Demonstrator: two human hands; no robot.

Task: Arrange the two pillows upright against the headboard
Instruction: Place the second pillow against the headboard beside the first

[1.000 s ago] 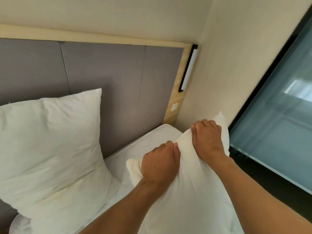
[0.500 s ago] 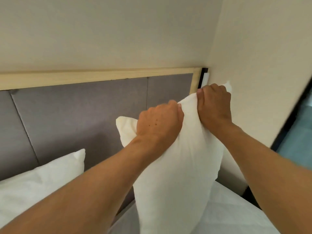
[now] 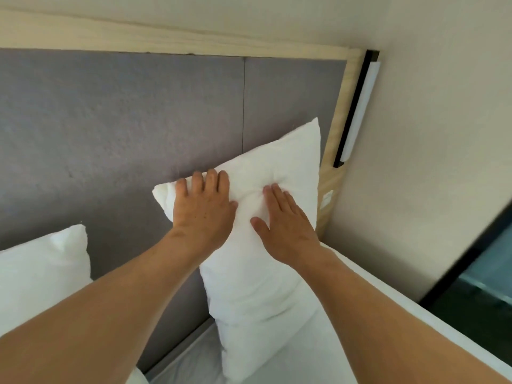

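Note:
A white pillow (image 3: pixel 260 286) stands upright on the bed, leaning against the grey padded headboard (image 3: pixel 110 128) near its right end. My left hand (image 3: pixel 203 206) lies flat on the pillow's upper left part, fingers over its top edge. My right hand (image 3: pixel 285 220) presses flat on the pillow's upper right face, denting it. Neither hand grips the fabric. A second white pillow (image 3: pixel 41 273) stands against the headboard at the left, partly cut off by the frame edge.
The headboard has a light wooden frame (image 3: pixel 332 151) with a black-edged white light strip (image 3: pixel 357 106) beside it. A beige wall (image 3: pixel 429 134) closes the right side. The white mattress (image 3: pixel 346 314) runs along a dark glass panel (image 3: pixel 476 286) at the lower right.
The pillow was lifted by its top edge in both fists and set down against the headboard. Both hands have let go of the edge and now press flat on it.

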